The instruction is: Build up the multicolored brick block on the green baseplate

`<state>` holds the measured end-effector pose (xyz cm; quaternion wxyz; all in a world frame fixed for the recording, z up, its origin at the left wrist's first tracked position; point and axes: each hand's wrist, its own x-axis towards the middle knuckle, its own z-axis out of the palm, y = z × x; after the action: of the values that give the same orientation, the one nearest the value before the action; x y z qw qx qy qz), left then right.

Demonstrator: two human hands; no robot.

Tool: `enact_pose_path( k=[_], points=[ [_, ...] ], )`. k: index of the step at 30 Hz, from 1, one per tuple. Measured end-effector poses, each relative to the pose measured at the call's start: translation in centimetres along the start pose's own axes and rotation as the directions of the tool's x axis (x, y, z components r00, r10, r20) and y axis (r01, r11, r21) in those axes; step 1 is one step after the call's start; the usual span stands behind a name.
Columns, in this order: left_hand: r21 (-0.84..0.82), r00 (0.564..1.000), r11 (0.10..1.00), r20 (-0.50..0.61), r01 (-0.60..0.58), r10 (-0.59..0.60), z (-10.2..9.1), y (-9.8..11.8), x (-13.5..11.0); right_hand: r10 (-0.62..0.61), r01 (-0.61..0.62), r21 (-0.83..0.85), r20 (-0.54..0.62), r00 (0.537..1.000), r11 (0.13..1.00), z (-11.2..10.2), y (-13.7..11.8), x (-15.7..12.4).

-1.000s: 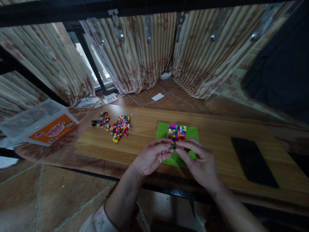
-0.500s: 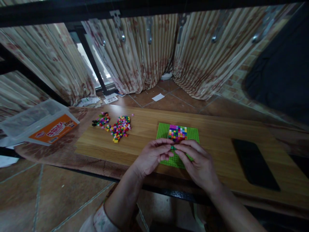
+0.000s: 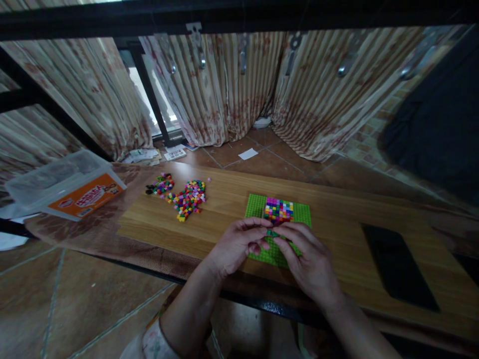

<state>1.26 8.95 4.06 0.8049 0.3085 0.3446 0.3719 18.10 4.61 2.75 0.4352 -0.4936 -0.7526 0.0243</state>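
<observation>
Between the fingertips of both hands is a small dark green toy brick (image 3: pixel 271 233), partly covered by the fingers. My left hand (image 3: pixel 239 244) pinches it from the left with thumb and forefinger. From the other side, my right hand (image 3: pixel 309 254) pinches it with thumb and fingers. Beneath the hands lies a bright green studded baseplate (image 3: pixel 302 212). A block of many-coloured bricks (image 3: pixel 279 209) stands on its middle, with its near edge hidden by my fingers.
Loose coloured bricks (image 3: pixel 189 198) lie heaped on the wooden tabletop (image 3: pixel 224 199) to the left, beside a smaller pile (image 3: pixel 162 184). A clear plastic box (image 3: pixel 71 184) with an orange label stands at the far left. A black flat object (image 3: pixel 398 264) lies at the right.
The whole view has shifted slightly, so things sit a little lower and further right. Both hands still pinch the green brick, with a little more of it showing between the fingertips.
</observation>
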Motion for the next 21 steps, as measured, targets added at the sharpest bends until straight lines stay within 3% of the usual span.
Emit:
enact_pose_path(
  k=[7,14,17,21],
  points=[
    [0.073,1.0,0.997,-0.003,0.013,-0.013,-0.1,-0.1,0.2,0.101,-0.099,0.039,-0.032,0.994,0.994,-0.5,0.2,0.1],
    [0.196,0.998,0.98,-0.051,-0.027,0.038,-0.4,-0.2,0.4,0.29,-0.272,0.127,-0.148,0.946,0.954,-1.5,1.5,0.2],
    [0.243,0.997,0.969,-0.051,-0.049,0.064,-0.3,-0.3,0.4,0.279,-0.27,0.09,-0.112,0.954,0.959,-1.6,1.7,0.2],
    [0.292,0.996,0.953,-0.02,-0.077,0.087,0.1,-0.5,0.4,0.151,-0.153,-0.034,-0.049,0.987,0.988,-1.4,1.7,0.2]
  ],
)
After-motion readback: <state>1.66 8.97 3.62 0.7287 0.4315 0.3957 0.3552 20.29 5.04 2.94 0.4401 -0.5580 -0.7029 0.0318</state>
